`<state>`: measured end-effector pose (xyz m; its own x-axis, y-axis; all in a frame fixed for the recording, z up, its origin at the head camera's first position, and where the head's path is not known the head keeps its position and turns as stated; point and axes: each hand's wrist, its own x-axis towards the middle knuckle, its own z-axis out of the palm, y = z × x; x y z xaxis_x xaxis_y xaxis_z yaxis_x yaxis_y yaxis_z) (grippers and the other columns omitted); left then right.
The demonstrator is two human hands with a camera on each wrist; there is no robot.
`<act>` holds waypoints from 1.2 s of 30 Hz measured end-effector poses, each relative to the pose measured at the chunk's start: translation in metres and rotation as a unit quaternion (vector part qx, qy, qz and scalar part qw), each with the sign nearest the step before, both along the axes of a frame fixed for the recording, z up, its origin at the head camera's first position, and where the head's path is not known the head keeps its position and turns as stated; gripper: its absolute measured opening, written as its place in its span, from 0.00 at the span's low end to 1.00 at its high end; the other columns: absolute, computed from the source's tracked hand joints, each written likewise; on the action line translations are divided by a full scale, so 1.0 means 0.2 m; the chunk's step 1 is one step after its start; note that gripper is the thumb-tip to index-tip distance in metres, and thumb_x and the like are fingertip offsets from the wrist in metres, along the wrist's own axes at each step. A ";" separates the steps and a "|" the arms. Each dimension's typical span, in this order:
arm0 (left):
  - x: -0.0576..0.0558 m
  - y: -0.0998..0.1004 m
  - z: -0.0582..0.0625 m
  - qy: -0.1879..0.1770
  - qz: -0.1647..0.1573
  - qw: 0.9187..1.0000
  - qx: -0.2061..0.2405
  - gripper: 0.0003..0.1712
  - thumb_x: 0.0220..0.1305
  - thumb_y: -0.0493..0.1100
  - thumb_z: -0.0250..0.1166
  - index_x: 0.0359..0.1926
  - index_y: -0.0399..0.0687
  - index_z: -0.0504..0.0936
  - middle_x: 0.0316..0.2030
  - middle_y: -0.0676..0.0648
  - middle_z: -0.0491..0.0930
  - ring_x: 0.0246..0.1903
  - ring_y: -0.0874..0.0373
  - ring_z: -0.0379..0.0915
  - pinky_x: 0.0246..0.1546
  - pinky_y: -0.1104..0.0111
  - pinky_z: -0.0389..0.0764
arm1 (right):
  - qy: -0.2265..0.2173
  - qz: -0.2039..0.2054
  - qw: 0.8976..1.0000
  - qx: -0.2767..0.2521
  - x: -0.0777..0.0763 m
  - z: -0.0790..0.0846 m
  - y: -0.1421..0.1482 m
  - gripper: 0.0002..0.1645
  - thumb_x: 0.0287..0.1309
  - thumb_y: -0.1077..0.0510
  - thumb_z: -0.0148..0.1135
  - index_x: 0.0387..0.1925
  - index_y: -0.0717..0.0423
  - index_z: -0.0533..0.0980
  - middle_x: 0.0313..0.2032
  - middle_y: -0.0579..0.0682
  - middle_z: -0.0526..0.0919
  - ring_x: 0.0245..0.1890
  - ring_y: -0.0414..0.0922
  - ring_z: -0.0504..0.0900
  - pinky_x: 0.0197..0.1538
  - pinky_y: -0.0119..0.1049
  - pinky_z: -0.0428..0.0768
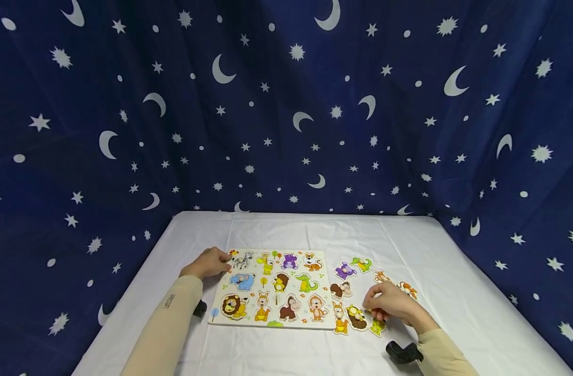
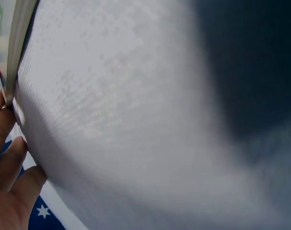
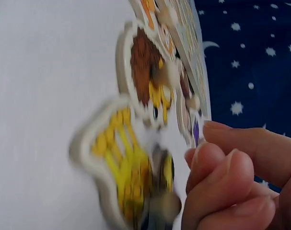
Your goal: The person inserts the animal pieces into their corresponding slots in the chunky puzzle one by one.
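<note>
Navy curtain (image 1: 267,130) printed with pale moons, stars and dots rises left, behind and right of a white tablecloth (image 1: 267,230) marked with faint fold lines. At left, the left hand (image 1: 210,262) rests relaxed fingertips against the animal puzzle board (image 1: 293,284) lying flat on the cloth. Rightward come the kangaroo piece (image 1: 340,319), hedgehog piece (image 1: 355,319) and giraffe piece (image 1: 377,329); beside them the right hand (image 1: 392,301) hovers, fingers loosely bent, nothing visibly grasped.

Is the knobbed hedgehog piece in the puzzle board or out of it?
Out: the hedgehog piece lies on the white cloth beside the puzzle board, knob facing up.
</note>
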<state>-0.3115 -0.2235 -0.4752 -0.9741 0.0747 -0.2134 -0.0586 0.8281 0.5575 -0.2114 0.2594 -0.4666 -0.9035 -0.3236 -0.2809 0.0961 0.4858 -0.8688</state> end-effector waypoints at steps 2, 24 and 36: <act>0.00 0.00 0.00 -0.002 0.000 1.000 0.002 0.26 0.63 0.41 0.69 0.61 0.38 0.78 0.63 0.35 0.76 0.50 0.53 0.75 0.59 0.56 0.77 | 0.000 0.003 1.000 0.010 0.01 0.00 0.03 0.08 0.61 0.64 0.63 0.32 0.68 0.78 0.17 0.46 0.78 0.15 0.35 0.71 0.20 0.25 0.71; -0.01 0.01 -0.02 -0.011 0.011 1.000 0.006 0.27 0.62 0.41 0.69 0.62 0.38 0.78 0.60 0.36 0.78 0.43 0.54 0.72 0.51 0.61 0.77 | -0.055 0.018 0.998 -0.039 0.06 -0.05 0.14 0.04 0.58 0.67 0.64 0.30 0.67 0.78 0.19 0.45 0.80 0.19 0.35 0.79 0.22 0.23 0.78; 0.01 0.00 0.02 0.010 0.000 1.000 0.004 0.24 0.63 0.41 0.69 0.59 0.38 0.81 0.61 0.37 0.79 0.49 0.54 0.76 0.55 0.59 0.79 | -0.054 0.008 0.997 -0.048 0.04 -0.06 0.14 0.05 0.59 0.68 0.62 0.31 0.70 0.78 0.19 0.44 0.79 0.19 0.34 0.78 0.23 0.23 0.78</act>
